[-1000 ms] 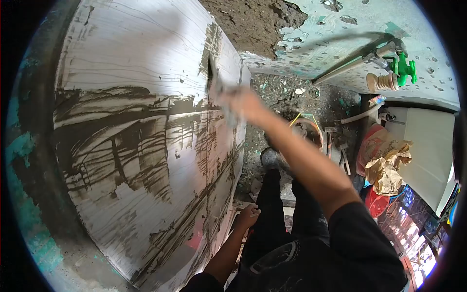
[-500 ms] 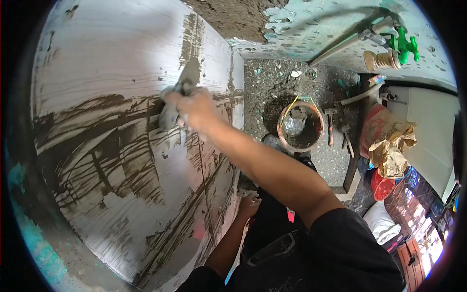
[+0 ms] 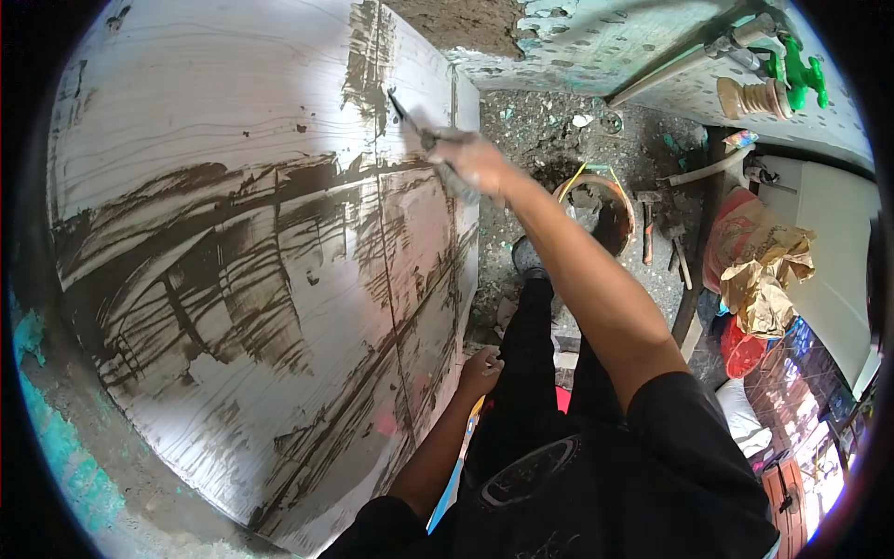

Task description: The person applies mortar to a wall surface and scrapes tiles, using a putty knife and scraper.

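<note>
My right hand (image 3: 475,166), smeared by motion, is closed around a trowel (image 3: 402,110) whose thin dark blade is seen nearly edge-on. The blade points up and left, close to the tiled wall; whether it touches cannot be told. A blurred grey shape hangs under the hand. The white wall tiles (image 3: 233,102) carry dark grout smears along their joints and over the lower part. My left hand (image 3: 480,373) is low beside my leg, near the wall's right edge, with its fingers loosely bent and nothing visible in them.
A bucket (image 3: 626,200) with grey mix stands on the speckled floor, partly behind my right forearm. A hammer (image 3: 648,228) lies beside it. A green tap (image 3: 801,74) juts from the right wall. Crumpled brown paper (image 3: 768,289) lies farther right.
My right hand has moved right, away from the smeared joint, with the trowel turned edge-on. The view has shifted slightly. My left hand stays low by my leg.
</note>
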A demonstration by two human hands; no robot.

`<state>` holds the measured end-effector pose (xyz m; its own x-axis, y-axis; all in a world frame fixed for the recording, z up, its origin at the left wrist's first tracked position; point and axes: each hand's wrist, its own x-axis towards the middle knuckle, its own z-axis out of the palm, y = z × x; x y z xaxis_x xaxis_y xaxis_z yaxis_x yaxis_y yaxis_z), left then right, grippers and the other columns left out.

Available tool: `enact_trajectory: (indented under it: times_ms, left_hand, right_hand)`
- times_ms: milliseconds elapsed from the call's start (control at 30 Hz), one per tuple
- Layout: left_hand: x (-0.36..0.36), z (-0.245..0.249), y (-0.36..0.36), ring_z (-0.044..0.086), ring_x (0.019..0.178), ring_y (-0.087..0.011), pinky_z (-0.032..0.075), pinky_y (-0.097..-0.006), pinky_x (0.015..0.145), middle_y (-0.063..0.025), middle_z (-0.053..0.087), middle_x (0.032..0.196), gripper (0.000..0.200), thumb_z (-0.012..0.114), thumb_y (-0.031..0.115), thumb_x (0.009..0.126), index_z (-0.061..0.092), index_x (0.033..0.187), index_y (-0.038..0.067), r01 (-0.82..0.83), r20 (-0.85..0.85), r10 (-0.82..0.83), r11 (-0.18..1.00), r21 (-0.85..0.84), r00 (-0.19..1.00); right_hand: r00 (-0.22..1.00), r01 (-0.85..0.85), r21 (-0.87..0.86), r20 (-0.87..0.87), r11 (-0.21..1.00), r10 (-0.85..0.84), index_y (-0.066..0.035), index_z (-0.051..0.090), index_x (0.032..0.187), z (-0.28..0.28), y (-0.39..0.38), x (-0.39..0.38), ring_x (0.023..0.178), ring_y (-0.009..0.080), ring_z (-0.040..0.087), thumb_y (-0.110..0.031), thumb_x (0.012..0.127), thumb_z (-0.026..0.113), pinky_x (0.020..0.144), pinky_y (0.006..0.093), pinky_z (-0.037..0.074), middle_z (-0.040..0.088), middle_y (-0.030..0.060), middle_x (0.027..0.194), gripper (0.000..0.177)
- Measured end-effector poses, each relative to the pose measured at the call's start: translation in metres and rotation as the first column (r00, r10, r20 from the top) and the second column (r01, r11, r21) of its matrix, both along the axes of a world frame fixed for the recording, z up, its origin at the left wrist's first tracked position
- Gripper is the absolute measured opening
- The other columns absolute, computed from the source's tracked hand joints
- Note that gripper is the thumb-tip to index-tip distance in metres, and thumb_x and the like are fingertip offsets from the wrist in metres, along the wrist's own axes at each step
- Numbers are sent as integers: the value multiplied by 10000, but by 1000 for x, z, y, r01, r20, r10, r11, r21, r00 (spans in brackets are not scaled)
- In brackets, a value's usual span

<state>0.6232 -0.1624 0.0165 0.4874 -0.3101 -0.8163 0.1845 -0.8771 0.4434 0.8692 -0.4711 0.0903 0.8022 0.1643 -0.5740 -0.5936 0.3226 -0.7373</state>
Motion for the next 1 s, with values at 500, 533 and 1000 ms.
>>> enact_trajectory:
  times_ms: [500,533,1000]
  left_hand:
    - [0,1,5,575,695,-282,445,-356,630,-142,582,715,252,592,178,711,542,902,21,28,33,-30,999,40,999]
    - [0,3,6,576,686,-283,445,-357,626,-141,581,704,248,592,176,711,542,898,21,15,26,-16,999,43,1000]
    - [-62,-10,50,592,715,-238,458,-329,626,-118,584,808,213,571,163,744,540,919,45,-141,93,134,987,80,987]
  right_hand:
    - [944,278,150,-227,949,-241,-21,417,1199,-41,47,-104,720,146,546,-163,756,481,641,252,436,551,110,898,470]
    - [916,349,102,-246,932,-316,-2,415,1193,-75,55,-108,747,150,548,-163,749,487,642,258,436,551,111,912,477]
    - [920,227,108,-349,968,-177,-5,535,853,-286,61,-119,585,183,560,-119,781,464,414,300,406,563,104,682,152]
